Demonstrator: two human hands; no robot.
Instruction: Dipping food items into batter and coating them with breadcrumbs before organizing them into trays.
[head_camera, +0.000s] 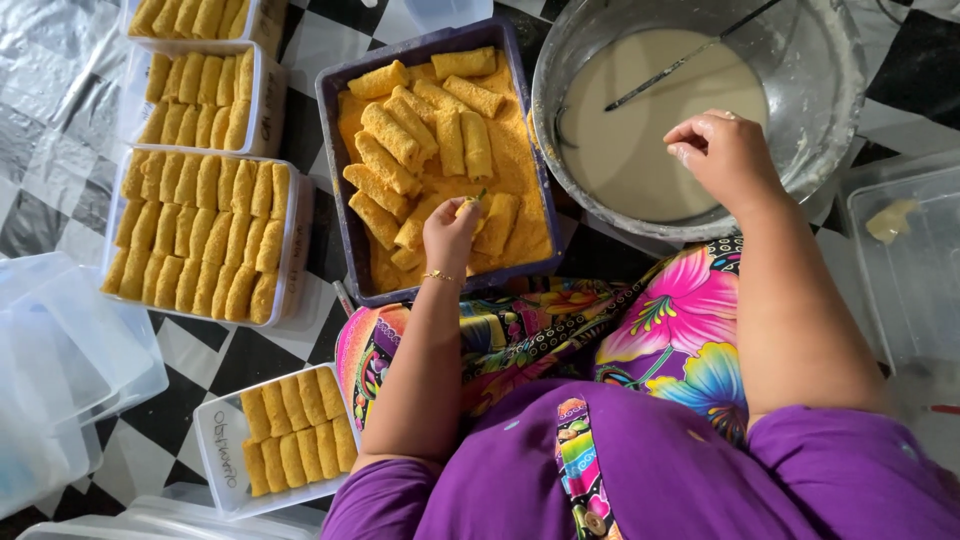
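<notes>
My left hand reaches into a dark purple tray of orange breadcrumbs and grips a breaded roll lying among several coated rolls. My right hand hovers over the near rim of a large metal bowl of pale batter, fingers pinched together and smeared with batter; nothing is visible between them. A thin utensil lies in the batter.
Clear plastic boxes packed with rows of breaded rolls stand at the left, another near my left elbow. Empty lids and containers lie at far left, a clear tub at right. The floor is black-and-white checkered.
</notes>
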